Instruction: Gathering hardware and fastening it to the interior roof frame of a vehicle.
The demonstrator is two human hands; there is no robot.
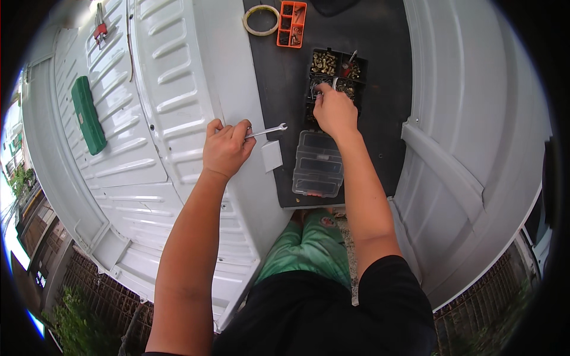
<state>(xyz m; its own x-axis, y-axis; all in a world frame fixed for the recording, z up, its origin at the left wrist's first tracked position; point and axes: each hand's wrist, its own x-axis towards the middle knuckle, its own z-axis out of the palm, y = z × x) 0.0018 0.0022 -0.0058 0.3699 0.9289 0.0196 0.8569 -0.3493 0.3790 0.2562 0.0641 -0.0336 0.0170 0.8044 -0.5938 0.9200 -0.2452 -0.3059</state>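
Wrench (267,131) | silvery | slim | open-ended (its forked end points right)

So my spot's all painted metal: a white ribbed panel (172,50) runs up on my left, with shiny streaks of daylight on its ridges and a pale raised side wall (44,139) past it. A smooth grey wall (463,83) curves up on my right, with a ledge (445,166) sticking out. Flat black surface (383,154) in between, speckled ground (351,255) below. Way out left there's a blown-out bright sky (15,240), a brownish building (52,231) and some blurry greenery (77,320) lower down.
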